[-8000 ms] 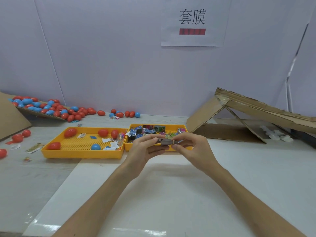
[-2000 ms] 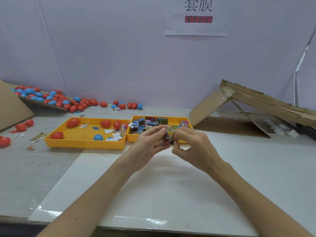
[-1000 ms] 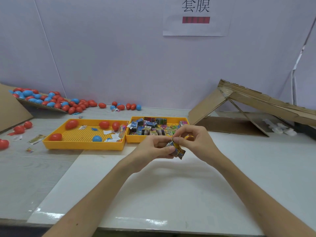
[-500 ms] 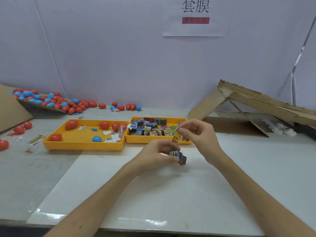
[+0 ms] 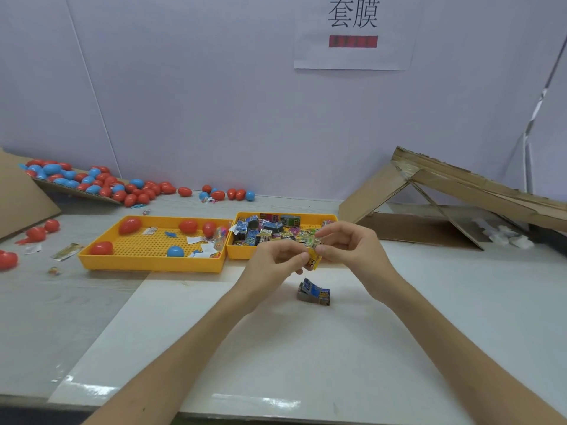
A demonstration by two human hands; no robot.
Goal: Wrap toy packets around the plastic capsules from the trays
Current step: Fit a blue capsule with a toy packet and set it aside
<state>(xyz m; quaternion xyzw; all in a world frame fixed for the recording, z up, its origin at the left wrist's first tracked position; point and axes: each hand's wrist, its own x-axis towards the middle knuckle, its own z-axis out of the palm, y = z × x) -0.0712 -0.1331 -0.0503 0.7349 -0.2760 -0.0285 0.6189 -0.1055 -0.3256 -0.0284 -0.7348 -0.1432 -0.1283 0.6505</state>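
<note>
Both hands meet just in front of the right yellow tray (image 5: pixel 333 216), which is full of small printed toy packets (image 5: pixel 267 230). My left hand (image 5: pixel 273 263) and my right hand (image 5: pixel 349 246) pinch one yellow packet (image 5: pixel 313 259) between their fingertips. A blue and grey packet (image 5: pixel 314 294) lies on the white mat just below the hands. The left yellow tray (image 5: pixel 147 265) holds red capsules (image 5: pixel 130 225) and one blue capsule (image 5: pixel 175 251) among paper scraps.
A heap of red and blue capsules (image 5: pixel 92 184) lies on a cardboard sheet at the back left, with strays along the wall. A folded cardboard ramp (image 5: pixel 445 191) stands at the right. Loose red capsules (image 5: pixel 36 233) and wrappers lie at the left edge.
My left hand has let go of the blue packet, which now lies on the mat, and has risen to join my right hand on the yellow packet.
</note>
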